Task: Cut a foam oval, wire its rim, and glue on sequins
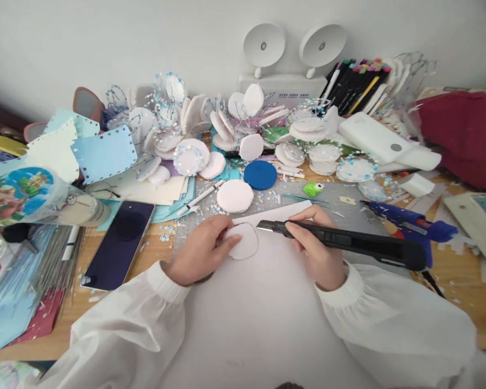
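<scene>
A large white sheet [251,308] reaches from the desk towards my body. On its far part lies a white round piece [245,246] with a dark outline; I cannot tell whether it is cut free or only marked. My left hand [204,246] grips the round piece's left side, thumb on top and fingers curled at the edge. In my right hand [318,246] is a black utility knife [360,246], its blade out and pointing left, just right of the round piece. A thick white disc [235,196] and a blue round lid [260,175] lie beyond.
Behind are piled white discs [190,156] with blue-beaded wires. A phone [119,243] and a clear cup [81,202] stand left. A blue glue gun [413,221], a green punch [313,189] and markers [358,86] are right. A twin-headed lamp [283,84] stands against the wall.
</scene>
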Action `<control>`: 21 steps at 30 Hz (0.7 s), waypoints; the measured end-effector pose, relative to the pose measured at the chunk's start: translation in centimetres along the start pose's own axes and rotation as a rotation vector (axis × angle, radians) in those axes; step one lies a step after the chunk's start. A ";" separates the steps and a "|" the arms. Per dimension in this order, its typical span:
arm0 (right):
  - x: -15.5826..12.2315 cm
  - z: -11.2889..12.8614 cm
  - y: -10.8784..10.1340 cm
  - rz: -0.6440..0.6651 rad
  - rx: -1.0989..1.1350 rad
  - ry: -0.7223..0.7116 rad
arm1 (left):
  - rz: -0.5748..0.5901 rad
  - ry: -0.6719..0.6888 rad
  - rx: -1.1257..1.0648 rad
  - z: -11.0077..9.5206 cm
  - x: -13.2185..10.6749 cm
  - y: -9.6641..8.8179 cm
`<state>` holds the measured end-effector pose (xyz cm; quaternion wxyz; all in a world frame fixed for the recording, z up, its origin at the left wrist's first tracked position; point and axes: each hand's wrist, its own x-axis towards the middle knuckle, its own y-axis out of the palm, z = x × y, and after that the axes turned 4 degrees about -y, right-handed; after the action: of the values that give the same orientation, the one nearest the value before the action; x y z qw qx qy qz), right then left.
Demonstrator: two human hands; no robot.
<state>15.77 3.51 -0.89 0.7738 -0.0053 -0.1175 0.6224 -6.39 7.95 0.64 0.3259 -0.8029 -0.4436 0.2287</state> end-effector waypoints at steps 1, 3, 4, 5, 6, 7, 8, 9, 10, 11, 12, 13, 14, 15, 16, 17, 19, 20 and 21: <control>0.0 0.0 0.0 0.013 -0.005 -0.005 | 0.005 -0.003 -0.005 -0.1 0.0 0.0; 0.0 0.1 0.0 0.038 -0.021 -0.025 | 0.014 -0.013 -0.015 -0.2 0.0 0.0; 0.0 0.1 -0.1 0.044 -0.030 -0.035 | 0.015 -0.016 -0.021 -0.2 0.0 0.0; 0.0 0.1 -0.1 0.046 -0.036 -0.044 | 0.015 -0.017 -0.028 -0.2 0.0 0.0; 0.0 0.1 -0.1 0.046 -0.039 -0.051 | 0.015 -0.017 -0.034 -0.2 0.0 0.0; -0.1 0.2 -0.1 0.044 -0.041 -0.056 | 0.013 -0.016 -0.039 -0.2 0.0 0.0; -0.1 0.2 -0.2 0.046 -0.045 -0.056 | 0.013 -0.015 -0.043 -0.2 0.0 0.0; -0.1 0.2 -0.2 0.051 -0.055 -0.056 | 0.012 -0.013 -0.046 -0.2 0.1 0.0; -0.1 0.3 -0.3 0.063 -0.070 -0.058 | 0.012 -0.012 -0.048 -0.3 0.1 -0.1; -0.1 0.3 -0.3 0.079 -0.087 -0.061 | 0.012 -0.012 -0.050 -0.3 0.1 -0.1; -0.1 0.4 -0.3 0.100 -0.108 -0.064 | 0.011 -0.011 -0.051 -0.3 0.1 -0.1; -0.1 0.5 -0.3 0.125 -0.129 -0.066 | 0.009 -0.012 -0.053 -0.3 0.1 -0.1; -0.1 0.5 -0.2 0.151 -0.150 -0.067 | 0.006 -0.011 -0.054 -0.3 0.1 -0.1; -0.1 0.6 -0.2 0.176 -0.169 -0.067 | 0.003 -0.010 -0.055 -0.3 0.1 -0.1; -0.1 0.7 -0.2 0.197 -0.188 -0.067 | -0.001 -0.008 -0.056 -0.3 0.1 -0.1; -0.1 0.8 -0.2 0.214 -0.206 -0.070 | -0.003 -0.007 -0.058 -0.3 0.1 0.0; -0.1 0.9 -0.2 0.239 -0.231 -0.083 | -0.003 -0.007 -0.061 -0.3 0.1 0.0; -0.1 1.0 -0.2 0.245 -0.237 -0.090 | -0.002 -0.009 -0.064 -0.3 0.1 0.0; -0.1 1.1 -0.3 0.248 -0.241 -0.093 | 0.000 -0.012 -0.068 -0.3 0.1 0.0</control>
<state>15.79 3.21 0.23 0.6786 -0.0837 -0.2251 0.6941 -6.21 7.92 0.82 0.2958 -0.8121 -0.4533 0.2181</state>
